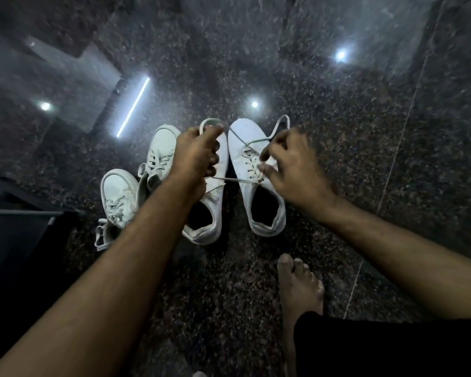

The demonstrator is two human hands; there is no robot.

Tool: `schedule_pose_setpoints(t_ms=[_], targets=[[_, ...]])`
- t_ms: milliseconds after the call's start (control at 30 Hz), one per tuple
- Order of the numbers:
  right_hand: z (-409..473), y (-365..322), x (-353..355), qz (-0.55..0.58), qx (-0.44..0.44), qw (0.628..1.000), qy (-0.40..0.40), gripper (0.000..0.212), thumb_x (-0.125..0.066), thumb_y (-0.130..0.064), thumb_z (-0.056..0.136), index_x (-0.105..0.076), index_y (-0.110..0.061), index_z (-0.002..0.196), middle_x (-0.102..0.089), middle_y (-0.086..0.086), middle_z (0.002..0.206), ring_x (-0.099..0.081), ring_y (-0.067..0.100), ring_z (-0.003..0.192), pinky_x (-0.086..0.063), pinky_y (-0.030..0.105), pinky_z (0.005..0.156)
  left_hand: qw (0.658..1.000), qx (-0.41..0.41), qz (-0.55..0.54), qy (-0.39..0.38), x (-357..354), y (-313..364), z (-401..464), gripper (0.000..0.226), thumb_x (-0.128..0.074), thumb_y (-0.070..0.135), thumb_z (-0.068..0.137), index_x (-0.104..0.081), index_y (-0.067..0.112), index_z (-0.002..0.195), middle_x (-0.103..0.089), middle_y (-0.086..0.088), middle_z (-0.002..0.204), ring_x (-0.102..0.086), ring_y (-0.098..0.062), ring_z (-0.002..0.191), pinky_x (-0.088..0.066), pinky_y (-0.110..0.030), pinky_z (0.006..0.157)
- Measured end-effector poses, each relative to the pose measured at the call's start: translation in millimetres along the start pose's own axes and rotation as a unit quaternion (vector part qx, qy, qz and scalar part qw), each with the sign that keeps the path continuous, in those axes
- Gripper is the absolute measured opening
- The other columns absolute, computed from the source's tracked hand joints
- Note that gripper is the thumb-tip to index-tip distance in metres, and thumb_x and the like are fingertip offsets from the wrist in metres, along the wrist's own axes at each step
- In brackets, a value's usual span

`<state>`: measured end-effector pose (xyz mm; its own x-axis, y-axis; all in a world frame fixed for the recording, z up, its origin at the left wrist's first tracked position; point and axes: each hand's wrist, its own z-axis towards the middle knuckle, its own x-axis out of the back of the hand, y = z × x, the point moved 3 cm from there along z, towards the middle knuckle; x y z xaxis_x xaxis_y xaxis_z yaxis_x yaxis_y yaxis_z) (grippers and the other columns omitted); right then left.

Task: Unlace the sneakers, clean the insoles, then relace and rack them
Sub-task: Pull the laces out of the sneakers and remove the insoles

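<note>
**Four white sneakers on dark polished stone, both hands in one shoe's lace**

The floor (337, 131) is dark speckled stone, polished enough to mirror ceiling lights: three round spots and one long bright strip (133, 107) at the left. Thin pale joint lines run across the slabs on the right. At the far left edge stands a dark object with a grey bar (25, 212) (what it is cannot be told).

Four white sneakers stand on the floor ahead of the person, all with toes pointing away from the camera and heels toward it, their long axes running roughly up the picture. The right sneaker (256, 186) leans its toe slightly leftward; just beside it, the middle sneaker (212, 202) is partly hidden behind the left forearm. Further left lie the upper-left sneaker (161, 148) and the near-left sneaker (117, 197), both laced, the second one closer to the camera.

The left hand (196, 156) is curled round a loop of the white lace (235, 180), which runs taut across to the right sneaker's eyelets. The right hand (291, 164) hovers over that shoe's tongue, fingertips pinching the lace, with another loop arcing above the knuckles.

A bare foot (299, 287) rests on the floor at lower right, beside a dark trouser leg (392, 346).
</note>
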<state>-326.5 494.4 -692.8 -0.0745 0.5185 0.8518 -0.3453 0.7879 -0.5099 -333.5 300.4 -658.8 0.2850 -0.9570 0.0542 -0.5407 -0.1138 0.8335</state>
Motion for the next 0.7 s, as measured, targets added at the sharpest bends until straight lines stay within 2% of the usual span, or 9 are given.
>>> schedule_pose_setpoints(t_ms=[67,133,233,267,333,433,467,567,700], targets=[[-4,-11,-10,0.030,0.040,0.996,-0.071,0.026,-0.065,-0.046,0.087,-0.063,-0.022,0.098,-0.053,-0.001,0.101,-0.055,0.021,0.095,-0.049,0.038,0.078,0.981,-0.076,0.172,0.046,19,0,0,0.030,-0.068,0.033,0.088,-0.054,0.017,0.109,-0.060,-0.002,0.083,-0.052,-0.014,0.061,-0.041,-0.026,0.050],[-9,-15,-19,0.005,0.054,0.991,-0.122,0.032,-0.067,-0.050,0.085,-0.061,-0.022,0.100,-0.053,-0.003,0.099,-0.056,0.020,0.093,-0.048,0.036,0.073,0.921,-0.158,0.345,0.084,36,2,-3,0.047,-0.069,0.038,0.084,-0.049,0.021,0.122,-0.064,-0.006,0.101,-0.061,-0.023,0.085,-0.051,-0.038,0.071],[-11,-12,-22,0.022,0.037,0.990,-0.131,0.031,-0.074,-0.037,0.082,-0.060,-0.020,0.104,-0.051,-0.002,0.104,-0.056,0.021,0.096,-0.049,0.037,0.076,0.735,-0.259,0.617,0.113,43,4,-17,0.051,-0.073,0.033,0.084,-0.051,0.024,0.128,-0.050,-0.012,0.127,-0.048,-0.032,0.116,-0.044,-0.046,0.092],[-11,-10,-22,0.041,0.020,0.991,-0.128,0.030,-0.075,-0.032,0.081,-0.060,-0.019,0.104,-0.050,-0.002,0.104,-0.058,0.022,0.094,-0.049,0.037,0.076,0.699,-0.277,0.653,0.095,39,4,-21,0.048,-0.074,0.034,0.083,-0.055,0.024,0.126,-0.046,-0.012,0.133,-0.043,-0.033,0.122,-0.039,-0.047,0.097],[-10,-5,-21,0.067,-0.014,0.990,-0.121,0.030,-0.076,-0.029,0.081,-0.059,-0.020,0.104,-0.048,-0.003,0.104,-0.060,0.021,0.089,-0.050,0.037,0.077,0.705,-0.279,0.653,0.001,23,-10,-22,0.045,-0.073,0.041,0.084,-0.060,0.026,0.124,-0.046,-0.006,0.134,-0.044,-0.029,0.125,-0.037,-0.045,0.100],[-13,1,-23,0.063,-0.040,0.989,-0.125,0.033,-0.075,-0.030,0.080,-0.055,-0.022,0.105,-0.049,-0.002,0.104,-0.061,0.024,0.090,-0.050,0.041,0.077,0.780,-0.228,0.568,-0.131,-13,-49,-25,0.059,-0.076,0.049,0.078,-0.056,0.024,0.127,-0.051,-0.003,0.122,-0.056,-0.025,0.111,-0.049,-0.043,0.088],[-14,3,-23,0.061,-0.048,0.988,-0.131,0.035,-0.075,-0.028,0.079,-0.055,-0.020,0.106,-0.051,0.000,0.103,-0.060,0.025,0.091,-0.050,0.042,0.076,0.790,-0.223,0.556,-0.134,-23,-60,-26,0.064,-0.078,0.049,0.075,-0.054,0.022,0.128,-0.051,-0.005,0.121,-0.056,-0.027,0.109,-0.050,-0.045,0.085],[-14,9,-25,0.052,-0.054,0.990,-0.123,0.030,-0.075,-0.026,0.079,-0.060,-0.016,0.103,-0.061,0.002,0.097,-0.060,0.022,0.089,-0.048,0.038,0.076,0.764,-0.280,0.576,-0.076,-40,-74,-18,0.056,-0.077,0.037,0.076,-0.053,0.015,0.121,-0.052,-0.010,0.113,-0.057,-0.032,0.100,-0.050,-0.047,0.077],[-15,18,-26,0.127,-0.093,0.983,-0.099,0.017,-0.072,-0.020,0.084,-0.068,-0.017,0.101,-0.070,-0.006,0.088,-0.064,0.004,0.076,-0.050,0.019,0.071,0.836,-0.285,0.464,-0.069,-32,-72,-4,0.034,-0.074,0.025,0.076,-0.057,0.020,0.105,-0.060,-0.001,0.097,-0.061,-0.024,0.087,-0.052,-0.043,0.071]])
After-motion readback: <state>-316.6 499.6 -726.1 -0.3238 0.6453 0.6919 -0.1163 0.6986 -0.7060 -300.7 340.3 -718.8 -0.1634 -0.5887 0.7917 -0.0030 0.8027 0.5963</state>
